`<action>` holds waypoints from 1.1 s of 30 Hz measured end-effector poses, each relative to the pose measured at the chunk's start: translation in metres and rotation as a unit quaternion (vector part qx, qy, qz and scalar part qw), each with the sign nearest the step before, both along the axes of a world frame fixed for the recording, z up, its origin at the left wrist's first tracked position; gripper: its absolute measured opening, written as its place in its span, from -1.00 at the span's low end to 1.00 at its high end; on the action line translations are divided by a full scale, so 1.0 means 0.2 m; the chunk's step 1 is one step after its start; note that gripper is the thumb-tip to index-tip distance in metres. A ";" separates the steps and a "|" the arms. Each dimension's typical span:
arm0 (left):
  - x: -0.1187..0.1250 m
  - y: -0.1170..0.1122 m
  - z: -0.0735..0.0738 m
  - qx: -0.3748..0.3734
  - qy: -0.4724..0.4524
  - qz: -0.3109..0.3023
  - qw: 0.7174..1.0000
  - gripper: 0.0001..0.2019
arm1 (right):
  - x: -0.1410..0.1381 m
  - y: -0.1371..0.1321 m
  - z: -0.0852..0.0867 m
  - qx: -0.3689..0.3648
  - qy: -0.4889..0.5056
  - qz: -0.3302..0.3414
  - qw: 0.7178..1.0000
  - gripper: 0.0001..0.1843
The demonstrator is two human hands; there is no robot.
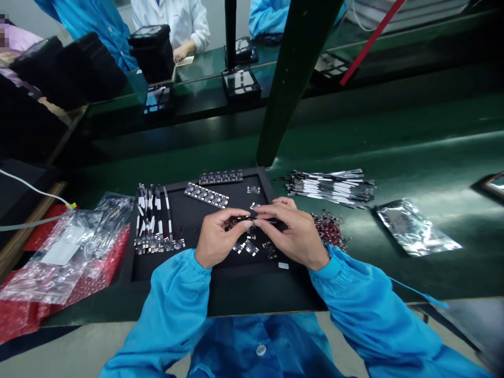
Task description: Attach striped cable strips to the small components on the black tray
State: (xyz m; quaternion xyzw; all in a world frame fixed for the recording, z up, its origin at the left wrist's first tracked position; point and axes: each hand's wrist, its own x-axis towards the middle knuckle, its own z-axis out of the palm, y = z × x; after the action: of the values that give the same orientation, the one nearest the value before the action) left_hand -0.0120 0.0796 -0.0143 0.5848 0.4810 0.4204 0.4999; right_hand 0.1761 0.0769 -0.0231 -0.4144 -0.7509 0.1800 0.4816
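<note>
Over the black tray (189, 266), the fingertips of my two hands meet. My left hand (220, 233) is closed in a pinch between thumb and forefinger. Facing it, my right hand (295, 228) pinches too, and a small dark piece (254, 215) shows between the fingertips, mostly covered. Below them lie several loose small circuit boards (250, 248). Circuit boards with black-and-white flat strips attached (157, 244) line the tray's left side. Two panels of joined boards, one flat (207, 195) and one along the back edge (221, 177), lie farther up.
Right of the tray are a pile of black-and-white strips (333, 188), a heap of tiny red-and-black parts (331, 230) and a silver bag (413, 228). Clear plastic bags (59, 257) and red bubble wrap (114, 260) lie left. A dark green post (289, 79) rises behind; co-workers stand beyond.
</note>
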 end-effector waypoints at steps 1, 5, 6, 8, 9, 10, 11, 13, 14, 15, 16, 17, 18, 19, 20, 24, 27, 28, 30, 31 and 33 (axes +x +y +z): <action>0.00 0.00 -0.01 -0.002 -0.007 0.001 1.000 -0.79 | 0.00 0.00 0.00 0.002 0.001 -0.004 1.000 -0.79; 0.00 0.00 -0.02 0.037 -0.008 -0.005 0.999 -0.88 | 0.01 0.01 0.01 0.015 -0.011 0.005 1.000 -0.85; 0.00 0.00 -0.03 0.065 0.002 -0.008 0.998 -0.91 | 0.01 0.01 0.02 0.020 -0.021 0.011 1.000 -0.88; 0.00 0.01 -0.03 0.121 0.029 -0.015 0.992 -0.94 | 0.01 0.01 0.03 0.027 -0.043 0.022 0.998 -0.93; 0.00 0.01 -0.03 0.142 0.041 -0.017 0.989 -0.95 | 0.01 0.02 0.03 0.029 -0.053 0.025 0.998 -0.95; 0.00 0.01 -0.03 0.156 0.051 -0.018 0.986 -0.95 | 0.01 0.02 0.03 0.030 -0.060 0.026 0.997 -0.96; 0.00 0.01 -0.03 0.164 0.060 -0.017 0.984 -0.95 | 0.01 0.02 0.03 0.031 -0.064 0.026 0.997 -0.96; 0.01 0.01 -0.03 0.172 0.072 -0.013 0.982 -0.96 | 0.02 0.02 0.04 0.032 -0.069 0.027 0.997 -0.95; 0.01 0.01 -0.03 0.177 0.077 -0.012 0.981 -0.96 | 0.02 0.02 0.04 0.031 -0.071 0.029 0.997 -0.95; 0.01 0.01 -0.03 0.183 0.081 -0.012 0.980 -0.96 | 0.03 0.02 0.04 0.030 -0.072 0.032 0.996 -0.95; 0.02 0.01 -0.03 0.191 0.084 -0.014 0.978 -0.96 | 0.03 0.03 0.04 0.028 -0.072 0.038 0.996 -0.95; 0.02 0.01 -0.02 0.198 0.086 -0.017 0.976 -0.95 | 0.03 0.03 0.04 0.027 -0.072 0.044 0.996 -0.94; 0.02 0.01 -0.02 0.205 0.087 -0.022 0.975 -0.94 | 0.03 0.03 0.04 0.027 -0.071 0.051 0.996 -0.94; 0.02 0.01 -0.02 0.211 0.086 -0.027 0.973 -0.93 | 0.03 0.03 0.04 0.027 -0.070 0.059 0.995 -0.94; 0.02 0.01 -0.01 0.215 0.086 -0.032 0.972 -0.92 | 0.04 0.03 0.04 0.027 -0.070 0.066 0.995 -0.93; 0.02 0.01 0.00 0.231 0.093 -0.043 0.967 -0.90 | 0.05 0.05 0.04 0.028 -0.078 0.084 0.993 -0.91; 0.02 0.01 0.00 0.235 0.101 -0.051 0.965 -0.89 | 0.07 0.05 0.05 0.038 -0.093 0.091 0.991 -0.90; 0.02 0.01 0.00 0.234 0.103 -0.055 0.965 -0.89 | 0.07 0.05 0.05 0.044 -0.100 0.093 0.990 -0.89; 0.01 0.01 0.00 0.234 0.109 -0.065 0.964 -0.88 | 0.07 0.05 0.05 0.060 -0.119 0.093 0.987 -0.87; 0.01 0.01 0.00 0.237 0.112 -0.070 0.963 -0.88 | 0.07 0.04 0.05 0.067 -0.129 0.091 0.985 -0.86; 0.01 0.01 0.01 0.246 0.119 -0.074 0.959 -0.88 | 0.07 0.04 0.06 0.076 -0.148 0.087 0.982 -0.86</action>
State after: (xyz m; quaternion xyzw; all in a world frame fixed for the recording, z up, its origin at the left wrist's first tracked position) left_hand -0.0105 0.0816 -0.0133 0.7694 0.3738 0.4152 0.3096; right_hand 0.1897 0.0856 -0.0110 -0.3315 -0.8586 0.1008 0.3777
